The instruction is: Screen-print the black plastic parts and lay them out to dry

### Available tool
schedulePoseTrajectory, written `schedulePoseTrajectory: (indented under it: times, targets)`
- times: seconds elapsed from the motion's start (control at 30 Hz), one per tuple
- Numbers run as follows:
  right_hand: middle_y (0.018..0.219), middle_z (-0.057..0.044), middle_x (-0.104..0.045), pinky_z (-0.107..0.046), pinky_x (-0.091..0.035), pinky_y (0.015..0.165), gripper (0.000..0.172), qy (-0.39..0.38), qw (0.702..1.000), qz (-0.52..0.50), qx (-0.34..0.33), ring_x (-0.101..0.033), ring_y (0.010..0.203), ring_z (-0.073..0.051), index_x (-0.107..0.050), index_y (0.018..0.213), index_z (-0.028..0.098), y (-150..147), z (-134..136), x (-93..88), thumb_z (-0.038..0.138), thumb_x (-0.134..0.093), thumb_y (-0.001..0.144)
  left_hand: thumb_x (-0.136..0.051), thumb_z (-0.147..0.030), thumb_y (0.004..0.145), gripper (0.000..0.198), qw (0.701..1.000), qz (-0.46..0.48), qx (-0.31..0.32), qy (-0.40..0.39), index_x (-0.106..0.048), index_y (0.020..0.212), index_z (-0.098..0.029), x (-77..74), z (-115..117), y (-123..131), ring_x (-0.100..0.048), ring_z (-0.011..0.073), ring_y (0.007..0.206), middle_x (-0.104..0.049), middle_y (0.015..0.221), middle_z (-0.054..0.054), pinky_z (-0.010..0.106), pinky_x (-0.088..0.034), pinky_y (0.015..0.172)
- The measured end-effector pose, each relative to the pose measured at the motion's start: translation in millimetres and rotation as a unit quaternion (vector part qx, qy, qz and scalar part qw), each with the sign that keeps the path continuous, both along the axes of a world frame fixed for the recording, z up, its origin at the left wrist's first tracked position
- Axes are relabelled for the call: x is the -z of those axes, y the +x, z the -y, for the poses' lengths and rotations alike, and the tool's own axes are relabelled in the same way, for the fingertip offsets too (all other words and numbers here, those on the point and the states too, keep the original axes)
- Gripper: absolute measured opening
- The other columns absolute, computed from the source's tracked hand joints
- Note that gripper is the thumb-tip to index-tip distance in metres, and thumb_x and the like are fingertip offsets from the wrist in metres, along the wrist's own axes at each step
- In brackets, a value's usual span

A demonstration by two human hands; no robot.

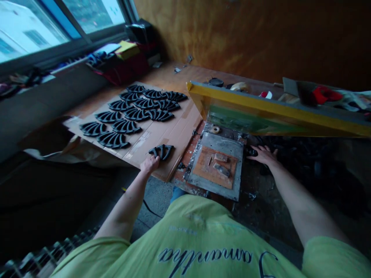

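Observation:
My left hand (150,164) is closed at the near end of a small row of black curved handle-like parts (164,152), low over a flat cardboard sheet (145,143). To the right of a grey metal plate (194,177), my right hand (264,155) has its fingers around a small dark piece (251,152), partly hidden by them. On the plate lies a brown board (203,170) with two small blocks (222,170). Several fan-shaped rows of the same black parts (135,114) cover the far part of the cardboard.
A yellow-edged frame (269,104) with a green panel stands tilted behind the plate. A dark pile (324,173) lies in shadow at right. Farther back are a tape roll (215,129), an open box (292,90) and a dark red box (124,67) beneath the window.

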State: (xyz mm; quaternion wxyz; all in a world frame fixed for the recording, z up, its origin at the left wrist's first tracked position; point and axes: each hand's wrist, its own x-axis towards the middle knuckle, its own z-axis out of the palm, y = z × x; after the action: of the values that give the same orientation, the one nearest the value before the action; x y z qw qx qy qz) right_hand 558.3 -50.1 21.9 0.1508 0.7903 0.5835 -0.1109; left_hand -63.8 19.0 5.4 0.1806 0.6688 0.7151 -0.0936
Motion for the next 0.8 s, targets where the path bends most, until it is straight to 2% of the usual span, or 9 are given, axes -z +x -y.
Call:
schedulePoseTrajectory:
  times: [0.07,0.17,0.3,0.4,0.5,0.6,0.67,0.8]
  targets:
    - [0.157,-0.014,-0.044,-0.083,-0.018,0.106,0.087,0.002,1.0,-0.006,0.009,-0.027,0.146,-0.045,-0.038,0.155,0.035,3,2,-0.3,0.079,-0.049,0.081,-0.032,-0.049,0.099,0.053,1.0,-0.01,-0.021,0.003,-0.068,0.116,-0.014,6.4,-4,-3,-0.069,0.0325,0.097,-0.071,0.109,0.024,0.042,-0.052,0.08]
    - [0.155,-0.018,-0.045,-0.079,-0.028,0.105,0.092,-0.012,0.999,-0.022,0.031,-0.03,0.144,-0.047,-0.041,0.154,0.03,8,5,-3.6,0.081,-0.051,0.079,-0.031,-0.05,0.099,0.054,0.999,-0.023,-0.031,-0.007,-0.068,0.117,-0.015,16.3,-10,-7,-0.07,0.0311,0.101,-0.071,0.113,0.024,0.042,-0.053,0.085]
    - [0.152,-0.019,-0.048,-0.072,-0.038,0.103,0.081,-0.07,0.996,-0.028,0.042,-0.034,0.141,-0.046,-0.056,0.143,0.025,11,12,-5.6,0.074,-0.058,0.078,-0.026,-0.053,0.099,0.061,0.999,-0.03,-0.04,-0.011,-0.065,0.121,-0.012,22.6,-11,-9,-0.069,0.0337,0.106,-0.07,0.115,0.027,0.047,-0.051,0.09]
    - [0.149,-0.017,-0.051,-0.075,-0.038,0.1,0.077,-0.082,0.995,-0.022,0.052,-0.035,0.14,-0.047,-0.06,0.139,0.027,9,30,-1.3,0.072,-0.059,0.077,-0.025,-0.055,0.099,0.063,0.999,-0.028,-0.038,-0.014,-0.064,0.123,-0.011,20.7,-10,-8,-0.069,0.0348,0.108,-0.07,0.115,0.028,0.048,-0.051,0.091]
    - [0.145,-0.018,-0.055,-0.077,-0.038,0.099,0.075,-0.042,0.998,-0.022,0.04,-0.036,0.14,-0.047,-0.062,0.137,0.026,2,61,4.1,0.072,-0.059,0.077,-0.027,-0.055,0.098,0.062,0.999,-0.02,-0.029,-0.013,-0.064,0.122,-0.012,17.3,-12,-8,-0.07,0.0353,0.106,-0.071,0.115,0.027,0.047,-0.052,0.088]
    - [0.144,-0.015,-0.056,-0.077,-0.034,0.103,0.067,-0.002,1.0,-0.029,0.007,-0.035,0.142,-0.044,-0.061,0.137,0.027,-11,94,5.0,0.064,-0.062,0.081,-0.028,-0.055,0.097,0.061,1.0,-0.015,-0.016,-0.005,-0.066,0.119,-0.012,16.5,-16,-10,-0.07,0.0372,0.103,-0.07,0.114,0.027,0.048,-0.052,0.085]
    - [0.145,-0.013,-0.057,-0.078,-0.027,0.108,0.064,0.012,0.999,-0.038,-0.012,-0.035,0.144,-0.042,-0.057,0.14,0.029,-25,112,4.2,0.053,-0.067,0.082,-0.03,-0.054,0.096,0.059,1.0,-0.01,0.014,0.0,-0.067,0.117,-0.013,17.2,-21,-12,-0.07,0.0377,0.103,-0.07,0.114,0.026,0.049,-0.052,0.085]
    - [0.145,-0.012,-0.057,-0.078,-0.009,0.115,0.071,0.093,0.994,-0.051,-0.032,-0.041,0.143,-0.036,-0.045,0.15,0.031,-56,141,10.4,0.026,-0.067,0.083,-0.032,-0.052,0.095,0.058,0.998,0.011,0.059,-0.003,-0.066,0.12,-0.012,16.9,-31,-13,-0.068,0.0383,0.106,-0.071,0.108,0.026,0.05,-0.051,0.089]
